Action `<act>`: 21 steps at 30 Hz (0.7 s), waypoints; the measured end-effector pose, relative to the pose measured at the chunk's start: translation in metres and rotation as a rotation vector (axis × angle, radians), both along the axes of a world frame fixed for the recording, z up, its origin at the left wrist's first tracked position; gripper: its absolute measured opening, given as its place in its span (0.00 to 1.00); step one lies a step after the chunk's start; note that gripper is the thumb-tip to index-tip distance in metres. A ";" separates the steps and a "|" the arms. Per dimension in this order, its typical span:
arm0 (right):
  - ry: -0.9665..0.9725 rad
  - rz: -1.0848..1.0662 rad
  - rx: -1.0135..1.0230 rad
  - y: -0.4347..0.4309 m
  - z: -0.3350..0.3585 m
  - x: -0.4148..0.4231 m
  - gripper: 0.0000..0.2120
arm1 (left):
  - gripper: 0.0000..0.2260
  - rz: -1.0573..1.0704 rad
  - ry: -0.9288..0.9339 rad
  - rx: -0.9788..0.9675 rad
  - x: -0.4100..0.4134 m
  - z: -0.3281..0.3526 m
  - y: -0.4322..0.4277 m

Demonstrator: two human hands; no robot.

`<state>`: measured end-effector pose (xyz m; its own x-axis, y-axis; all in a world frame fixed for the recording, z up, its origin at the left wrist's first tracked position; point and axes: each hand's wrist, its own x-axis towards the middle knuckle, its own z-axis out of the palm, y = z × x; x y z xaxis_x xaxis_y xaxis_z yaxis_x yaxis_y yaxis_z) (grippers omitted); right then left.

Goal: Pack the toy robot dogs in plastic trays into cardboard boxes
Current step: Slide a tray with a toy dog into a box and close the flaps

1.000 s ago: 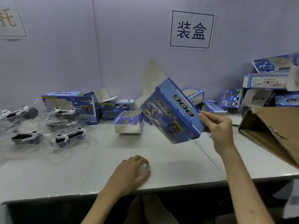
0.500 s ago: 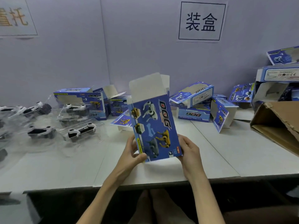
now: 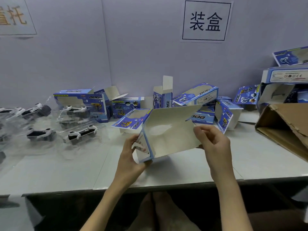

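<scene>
Box (image 3: pixel 168 130) just got flipped, printed face gone, white inside showing now, held low over the bench (image 3: pixel 66 172). Left hand (image 3: pixel 131 164) grips the blue end, right hand (image 3: pixel 215 144) pinches the far edge. Probably opening it up; dogs (image 3: pixel 81 133) sit in trays, left.

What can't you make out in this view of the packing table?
Head view only.
- Held box: printed front faces away; only its pale inside and one side panel show.
- Leftmost toy dogs: blurred, cut by the frame edge, count unclear.
- Brown carton: cut by the right edge, contents hidden.
- Left wall sign: cut by the left edge, text partial.
</scene>
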<state>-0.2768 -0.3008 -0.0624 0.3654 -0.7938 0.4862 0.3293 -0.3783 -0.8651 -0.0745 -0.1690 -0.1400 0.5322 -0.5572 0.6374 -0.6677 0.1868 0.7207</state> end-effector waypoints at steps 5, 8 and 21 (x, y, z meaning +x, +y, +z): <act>0.025 0.040 0.083 -0.007 -0.008 -0.003 0.06 | 0.39 -0.006 -0.034 0.062 -0.005 0.000 0.000; -0.073 0.342 0.365 -0.007 -0.013 0.001 0.12 | 0.41 -0.040 0.028 0.088 -0.008 0.004 0.002; -0.165 -0.176 -0.141 0.025 -0.006 0.018 0.05 | 0.35 0.411 -0.340 -0.054 -0.008 0.007 0.002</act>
